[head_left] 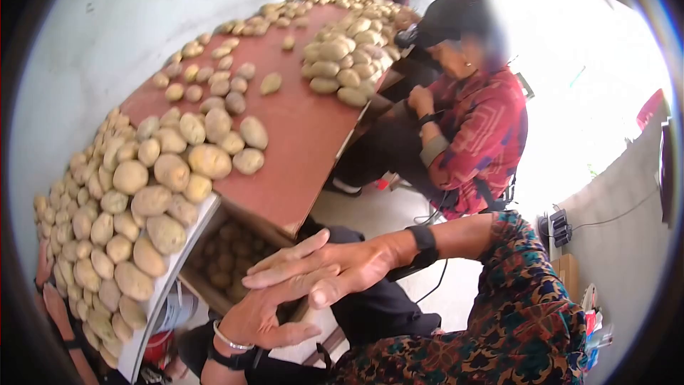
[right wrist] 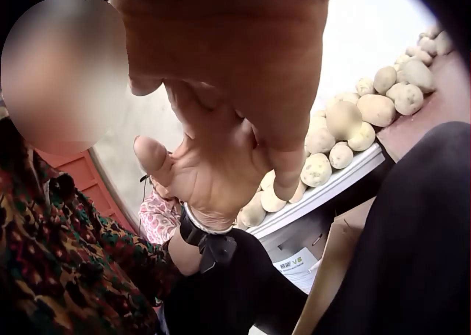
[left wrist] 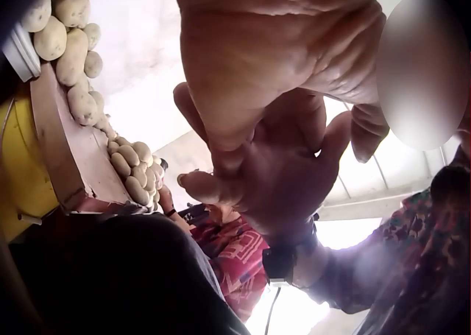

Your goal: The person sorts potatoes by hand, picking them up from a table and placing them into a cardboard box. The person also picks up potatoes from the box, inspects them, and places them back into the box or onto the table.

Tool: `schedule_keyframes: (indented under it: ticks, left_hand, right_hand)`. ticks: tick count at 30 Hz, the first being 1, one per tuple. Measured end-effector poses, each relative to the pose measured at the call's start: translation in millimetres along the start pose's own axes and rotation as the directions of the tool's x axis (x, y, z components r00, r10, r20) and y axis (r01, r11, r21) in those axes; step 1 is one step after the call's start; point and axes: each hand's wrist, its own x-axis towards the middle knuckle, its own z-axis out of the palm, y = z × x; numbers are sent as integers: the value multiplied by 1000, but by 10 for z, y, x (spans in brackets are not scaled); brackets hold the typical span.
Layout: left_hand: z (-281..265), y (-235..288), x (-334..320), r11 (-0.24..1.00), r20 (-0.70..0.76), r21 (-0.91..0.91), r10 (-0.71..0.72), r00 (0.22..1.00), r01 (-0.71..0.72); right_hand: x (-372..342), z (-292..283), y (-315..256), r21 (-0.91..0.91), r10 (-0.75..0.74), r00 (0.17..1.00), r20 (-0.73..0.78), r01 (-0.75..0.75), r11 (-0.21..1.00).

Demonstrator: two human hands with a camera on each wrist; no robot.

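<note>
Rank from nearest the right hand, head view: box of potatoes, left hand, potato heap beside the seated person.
1. Left hand: overlapping the right hand.
2. Box of potatoes: lower than the tabletop.
3. Potato heap: farther up the tabletop.

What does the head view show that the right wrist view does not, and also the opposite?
Only the head view shows the seated person in a red patterned shirt and the black electrical fitting near the wall.

Only the right wrist view shows the red panel behind the wearer and readable "V6" lettering on a white printed surface.

Both show the left hand and right hand together, the heaped potatoes and the wearer's multicoloured shirt.
</note>
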Motion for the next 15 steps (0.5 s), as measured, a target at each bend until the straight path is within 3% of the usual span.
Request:
schedule_keyframes:
  ticks: [3,7,9,15]
  left_hand:
    - [8,-104,-59,998,11,-61,12,1000,-11]
    - [46,-119,-126,995,-16,-83,-56,998,55]
    - [23,-59,-105,994,12,-99,-33,999,34]
    - [73,-166,-161,973,-59,-231,-42,997,27]
  right_hand:
    - [22,22,-84,97,38,999,-10,-37,995]
    - [21,82,-53,65,45,999,-7,-44,997]
    - [23,118,-85,182,64,997,-50,-54,982]
    - [102,67,-86,98,44,999,-21,-42,994]
